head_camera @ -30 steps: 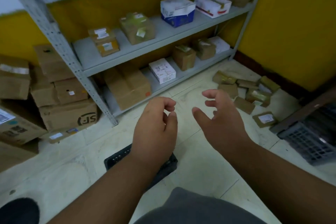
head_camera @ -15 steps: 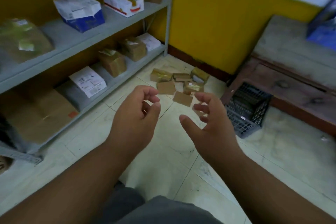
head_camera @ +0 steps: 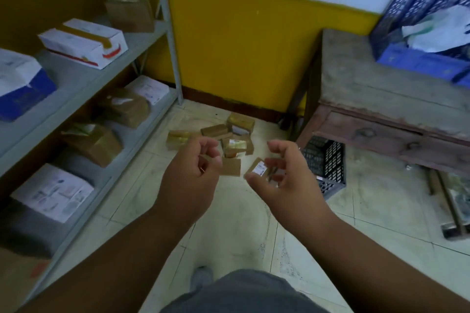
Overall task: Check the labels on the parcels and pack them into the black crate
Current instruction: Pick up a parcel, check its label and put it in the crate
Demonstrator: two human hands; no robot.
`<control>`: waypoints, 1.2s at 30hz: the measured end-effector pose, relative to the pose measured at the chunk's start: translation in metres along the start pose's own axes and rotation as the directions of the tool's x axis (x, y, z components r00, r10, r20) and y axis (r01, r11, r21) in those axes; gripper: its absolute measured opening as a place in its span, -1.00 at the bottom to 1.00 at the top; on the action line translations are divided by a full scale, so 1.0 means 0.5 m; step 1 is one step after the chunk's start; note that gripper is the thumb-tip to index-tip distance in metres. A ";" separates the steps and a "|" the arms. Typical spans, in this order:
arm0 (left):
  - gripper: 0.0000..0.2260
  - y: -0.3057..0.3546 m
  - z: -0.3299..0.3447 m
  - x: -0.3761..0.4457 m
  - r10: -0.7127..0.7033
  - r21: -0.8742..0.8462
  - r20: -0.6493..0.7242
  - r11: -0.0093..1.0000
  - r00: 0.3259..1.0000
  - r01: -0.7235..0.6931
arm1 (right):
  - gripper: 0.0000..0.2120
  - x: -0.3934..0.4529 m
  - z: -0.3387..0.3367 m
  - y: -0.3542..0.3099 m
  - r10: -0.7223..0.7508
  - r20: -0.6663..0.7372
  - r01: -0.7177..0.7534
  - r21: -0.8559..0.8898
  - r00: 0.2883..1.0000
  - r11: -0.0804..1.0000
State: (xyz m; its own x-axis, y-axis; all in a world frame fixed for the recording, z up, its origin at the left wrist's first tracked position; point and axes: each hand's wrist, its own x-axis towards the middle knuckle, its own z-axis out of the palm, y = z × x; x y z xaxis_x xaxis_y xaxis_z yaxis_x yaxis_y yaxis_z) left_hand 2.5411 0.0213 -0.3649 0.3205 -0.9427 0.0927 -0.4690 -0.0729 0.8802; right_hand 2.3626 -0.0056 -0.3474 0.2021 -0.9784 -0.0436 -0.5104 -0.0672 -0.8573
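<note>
Head view: both hands hover empty over the tiled floor, the left hand [head_camera: 189,175] and right hand [head_camera: 287,180] with fingers loosely curled. Beyond them small brown parcels [head_camera: 229,138] lie scattered flat on the floor, pointing various ways. Just right of them the black crate [head_camera: 328,162] lies tipped beside the wooden bench [head_camera: 376,99].

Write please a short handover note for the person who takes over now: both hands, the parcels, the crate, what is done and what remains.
Left hand: loosely curled, holds nothing.
Right hand: the same, empty.
Small brown parcels lie in a heap on the tiled floor, in front of both hands.
Black crate lies tipped on its side beside the wooden table, right of the heap.
Done: no parcel in hand; none seen in the crate.
Left: pick up each parcel, check its label, pack it.
</note>
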 end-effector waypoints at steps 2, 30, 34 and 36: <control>-0.86 -0.008 -0.006 0.062 -0.002 -0.016 0.015 1.000 1.000 0.002 | -0.41 0.055 0.011 -0.011 0.011 -0.028 -0.010 0.015 1.000 1.000; -0.81 -0.246 0.314 0.818 -0.351 0.025 0.092 0.936 0.932 0.350 | -0.57 0.963 0.090 0.260 0.230 0.165 -0.249 0.101 0.959 0.963; -0.85 -0.456 0.422 0.890 -0.479 0.088 0.202 0.877 0.854 0.472 | -0.54 1.013 0.237 0.443 0.432 0.153 -0.448 0.091 0.889 0.889; -0.86 -0.574 0.486 0.917 -0.533 0.126 0.239 0.846 0.812 0.518 | -0.55 1.027 0.322 0.548 0.525 0.157 -0.543 0.103 0.836 0.833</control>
State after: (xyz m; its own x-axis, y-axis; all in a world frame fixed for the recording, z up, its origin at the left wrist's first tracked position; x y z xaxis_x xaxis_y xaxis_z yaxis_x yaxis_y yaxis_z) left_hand 2.6228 -0.4692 -0.6884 0.3137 -0.8043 -0.5047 -0.3343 -0.5911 0.7341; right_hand 2.4610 -0.4951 -0.6874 0.0320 -0.8228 -0.5675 -0.4493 0.4953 -0.7435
